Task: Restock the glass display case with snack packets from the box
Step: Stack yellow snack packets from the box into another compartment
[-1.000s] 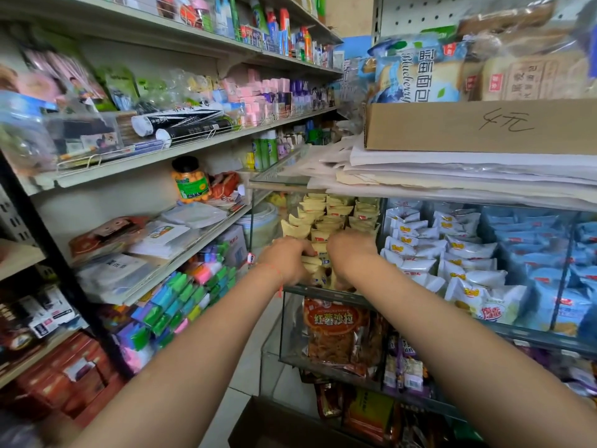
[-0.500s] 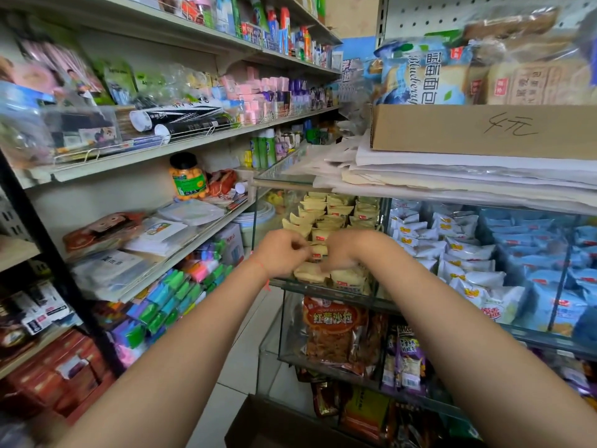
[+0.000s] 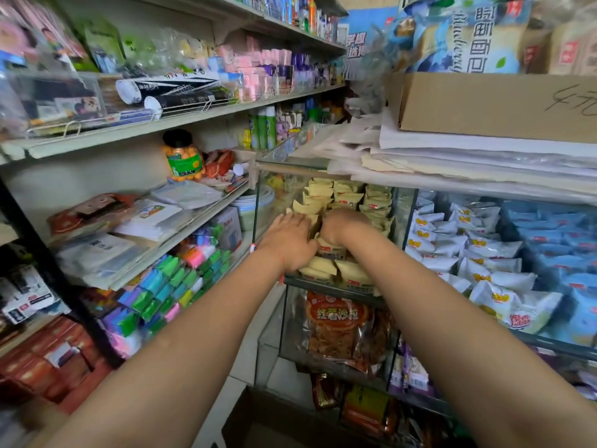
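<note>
Yellow snack packets (image 3: 336,202) fill the left end compartment of the glass display case (image 3: 403,205), right up to its front edge. My left hand (image 3: 287,240) lies flat on them, fingers straight and together. My right hand (image 3: 339,226) curls into the packets; what it grips I cannot tell.

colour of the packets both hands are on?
Pale yellow packets with a small red label; head view shows them best.
</note>
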The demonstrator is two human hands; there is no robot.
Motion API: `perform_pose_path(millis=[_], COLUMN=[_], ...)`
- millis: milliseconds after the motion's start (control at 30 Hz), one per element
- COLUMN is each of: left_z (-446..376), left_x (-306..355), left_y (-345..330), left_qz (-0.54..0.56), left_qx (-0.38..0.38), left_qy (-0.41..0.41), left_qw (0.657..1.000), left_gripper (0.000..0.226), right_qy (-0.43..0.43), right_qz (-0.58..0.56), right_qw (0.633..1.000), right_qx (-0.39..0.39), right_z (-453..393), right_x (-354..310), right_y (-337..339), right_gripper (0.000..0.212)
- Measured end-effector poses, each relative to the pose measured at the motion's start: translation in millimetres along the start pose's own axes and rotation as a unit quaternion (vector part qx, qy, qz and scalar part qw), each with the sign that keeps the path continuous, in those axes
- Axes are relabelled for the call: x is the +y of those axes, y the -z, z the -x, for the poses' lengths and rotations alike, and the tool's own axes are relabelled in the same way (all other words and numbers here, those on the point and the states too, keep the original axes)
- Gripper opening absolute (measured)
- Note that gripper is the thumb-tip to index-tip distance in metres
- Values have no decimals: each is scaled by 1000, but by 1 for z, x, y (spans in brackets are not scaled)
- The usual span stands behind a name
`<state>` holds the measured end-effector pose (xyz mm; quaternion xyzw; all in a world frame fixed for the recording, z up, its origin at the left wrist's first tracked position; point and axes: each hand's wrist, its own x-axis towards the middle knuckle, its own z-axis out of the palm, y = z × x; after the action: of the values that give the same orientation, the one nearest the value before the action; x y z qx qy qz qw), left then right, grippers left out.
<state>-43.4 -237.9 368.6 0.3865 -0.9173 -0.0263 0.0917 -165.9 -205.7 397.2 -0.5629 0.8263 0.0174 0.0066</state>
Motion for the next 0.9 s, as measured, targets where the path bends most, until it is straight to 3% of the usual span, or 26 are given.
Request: perform_pose_path(millis=[133,300,467,700,900], left_z=[0,3,-3,-9,-9], left_x=[-1,-4,-6,-7,-5], left_y=[-5,-10,-14,-16,-10], left_qz=[15,69,56,40,61], left_qx=[28,38,4,1,0], left_qy=[11,7,4,-17,-8], left_qw=[999,997,998,999,998], left_gripper=[47,47,72,69,63], right_qy=[-40,-32,-13,3,17], right_qz=[-32,-84,-128,-134,-72], right_qw=[997,994,991,991,997], right_qx=[51,67,25,32,10], right_z=[-12,-35,-50,-51,-16], right_x=[-4,-9,-7,-7,-9], right_y=[13,13,3,11,20], right_gripper=[18,49,31,38,22])
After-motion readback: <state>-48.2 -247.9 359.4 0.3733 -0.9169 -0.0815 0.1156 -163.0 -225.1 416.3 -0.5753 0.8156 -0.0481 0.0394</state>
